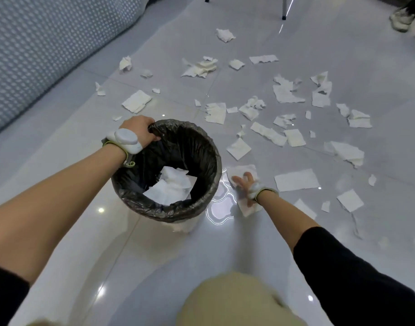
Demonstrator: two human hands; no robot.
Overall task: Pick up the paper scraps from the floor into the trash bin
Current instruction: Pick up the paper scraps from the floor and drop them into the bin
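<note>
A round trash bin (201, 147) lined with a black bag stands on the glossy pale floor, with a few white paper pieces lying inside. My left hand (138, 128) grips the bin's far-left rim, fingers curled over the bag edge. To the right of the bin, my right hand (243, 184) lies with spread fingers on a white paper scrap (237, 171) on the floor. Another scrap (250, 208) lies partly under the same wrist. Several more white scraps are scattered beyond, such as a flat rectangle (295, 180) and a torn sheet (286, 92).
A grey patterned upholstered edge (48, 50) runs along the left. A thin metal leg (284, 8) stands at the top. Another person's shoe (400, 20) shows at the top right. My beige-clad knee (237, 300) fills the bottom centre.
</note>
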